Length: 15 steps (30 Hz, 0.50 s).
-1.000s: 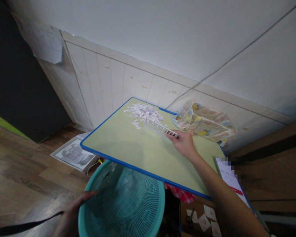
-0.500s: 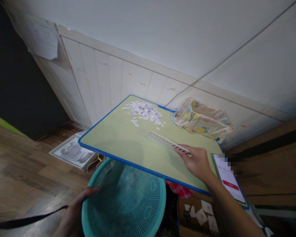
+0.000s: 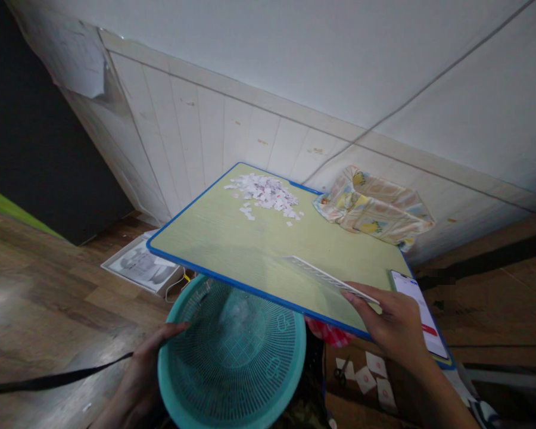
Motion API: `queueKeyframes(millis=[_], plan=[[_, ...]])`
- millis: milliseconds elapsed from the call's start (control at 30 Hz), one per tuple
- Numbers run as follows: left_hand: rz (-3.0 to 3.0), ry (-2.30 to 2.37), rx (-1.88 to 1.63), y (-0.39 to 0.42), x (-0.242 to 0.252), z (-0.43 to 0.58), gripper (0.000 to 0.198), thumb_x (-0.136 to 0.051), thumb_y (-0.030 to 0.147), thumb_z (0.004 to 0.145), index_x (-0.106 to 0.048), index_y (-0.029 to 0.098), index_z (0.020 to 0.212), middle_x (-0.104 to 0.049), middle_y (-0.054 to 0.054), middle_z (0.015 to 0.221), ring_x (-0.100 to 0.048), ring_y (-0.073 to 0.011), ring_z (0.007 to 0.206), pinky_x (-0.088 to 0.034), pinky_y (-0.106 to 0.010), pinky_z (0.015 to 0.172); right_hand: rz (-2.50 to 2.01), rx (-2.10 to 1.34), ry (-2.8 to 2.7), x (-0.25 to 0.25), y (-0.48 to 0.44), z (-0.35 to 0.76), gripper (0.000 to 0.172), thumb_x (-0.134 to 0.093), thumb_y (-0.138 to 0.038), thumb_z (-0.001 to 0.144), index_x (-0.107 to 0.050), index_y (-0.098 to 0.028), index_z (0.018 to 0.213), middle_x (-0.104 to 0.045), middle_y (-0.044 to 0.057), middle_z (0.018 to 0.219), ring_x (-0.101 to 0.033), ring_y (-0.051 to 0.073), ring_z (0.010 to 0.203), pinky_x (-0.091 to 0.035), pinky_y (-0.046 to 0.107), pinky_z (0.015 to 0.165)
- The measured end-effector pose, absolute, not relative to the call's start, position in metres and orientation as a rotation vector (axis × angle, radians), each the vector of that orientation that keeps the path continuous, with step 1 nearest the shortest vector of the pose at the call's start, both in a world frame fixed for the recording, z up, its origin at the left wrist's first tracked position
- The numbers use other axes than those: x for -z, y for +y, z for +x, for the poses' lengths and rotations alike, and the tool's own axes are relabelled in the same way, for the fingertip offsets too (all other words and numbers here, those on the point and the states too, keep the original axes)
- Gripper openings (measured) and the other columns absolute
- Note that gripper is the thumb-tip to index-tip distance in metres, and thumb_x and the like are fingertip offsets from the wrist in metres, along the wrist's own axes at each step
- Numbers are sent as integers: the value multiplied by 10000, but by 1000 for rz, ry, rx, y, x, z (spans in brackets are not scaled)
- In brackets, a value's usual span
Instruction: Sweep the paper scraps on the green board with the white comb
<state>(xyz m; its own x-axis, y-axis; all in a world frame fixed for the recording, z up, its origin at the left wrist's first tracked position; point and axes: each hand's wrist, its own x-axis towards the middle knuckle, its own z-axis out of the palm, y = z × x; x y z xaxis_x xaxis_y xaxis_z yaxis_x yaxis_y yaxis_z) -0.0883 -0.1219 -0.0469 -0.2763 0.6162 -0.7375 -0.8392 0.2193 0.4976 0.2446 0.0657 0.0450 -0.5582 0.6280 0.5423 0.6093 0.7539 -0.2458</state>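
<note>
My left hand (image 3: pixel 147 366) grips the left rim of a round teal plastic basket (image 3: pixel 274 370), thumb over the edge. The basket is tilted toward me just below the table's front edge; a whitish patch shows at its bottom. Over the front right of the table my right hand (image 3: pixel 395 325) pinches one end of a long, thin white strip with a row of slots (image 3: pixel 328 277). Its far end points left and is slightly blurred. A heap of small white paper pieces (image 3: pixel 268 192) lies at the back of the yellow-green, blue-edged table (image 3: pixel 196 238), apart from the strip.
A basket lined with patterned cloth (image 3: pixel 379 208) stands at the back right. The phone (image 3: pixel 406 286) lies at the right edge, near my right wrist. Below are scissors (image 3: pixel 340 373) and several white cards (image 3: pixel 365 379). On the floor left sits an open white box (image 3: pixel 145 268).
My right hand has drawn the strip rightward and toward me, away from the paper heap. The left hand still holds the basket. The view has shifted slightly.
</note>
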Motion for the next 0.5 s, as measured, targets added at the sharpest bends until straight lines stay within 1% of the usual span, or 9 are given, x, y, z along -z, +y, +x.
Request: queueKeyframes(millis=[33,100,200,233,367,400,433,500], plan=[[-252,1186,-1419,-122,45,-88,163,-721,67,774,-774,92,926,-856,-125,752,-805,-305,650,-687,-414,673,-911,-70,-2341,-46,62,246,182,-670,-218,926,-820,-259,1020,-829,20,952,-806,232,778,-645,280,695],[-253,1179,-1421,-121,41,-86,178,-711,63,784,-784,82,945,-856,-127,752,-810,-320,667,-688,-418,664,-884,-142,-2363,-49,55,248,200,-666,-212,926,-815,-284,1039,-828,6,957,-805,224,773,-647,274,691],[-270,1178,-1426,-121,38,-85,149,-710,56,775,-796,64,897,-845,-144,715,-809,-330,654,-679,-383,612,-871,-183,-2348,-51,48,250,210,-663,-210,928,-812,-315,1033,-828,-13,954,-805,213,753,-648,270,671],[-281,1180,-1429,-121,38,-85,167,-714,51,766,-800,52,909,-843,-151,712,-809,-332,649,-676,-376,605,-875,-177,-2339,-52,47,250,209,-665,-211,927,-813,-316,1029,-827,-14,954,-805,213,751,-649,272,670],[-298,1187,-1439,-120,38,-84,365,-730,48,751,-781,26,1112,-850,-139,731,-803,-327,629,-674,-384,599,-881,-152,-2341,-51,49,250,203,-677,-216,917,-820,-301,1033,-829,-3,944,-806,221,756,-645,273,651],[-287,1188,-1440,-120,39,-84,355,-729,48,754,-783,34,1105,-850,-131,729,-800,-321,618,-673,-385,595,-873,-158,-2351,-50,50,249,196,-681,-219,916,-822,-298,1026,-830,-1,932,-806,220,751,-641,268,641],[-276,1192,-1440,-120,39,-84,307,-726,47,757,-792,38,1057,-848,-130,722,-796,-314,606,-673,-386,592,-867,-163,-2352,-50,51,248,188,-684,-221,915,-825,-293,1016,-830,1,921,-805,218,743,-638,263,635],[-257,1198,-1438,-119,39,-84,171,-720,41,761,-799,54,913,-844,-134,709,-795,-306,601,-674,-381,595,-868,-170,-2335,-49,52,243,174,-692,-222,913,-829,-281,1002,-831,10,911,-803,218,730,-638,262,644]])
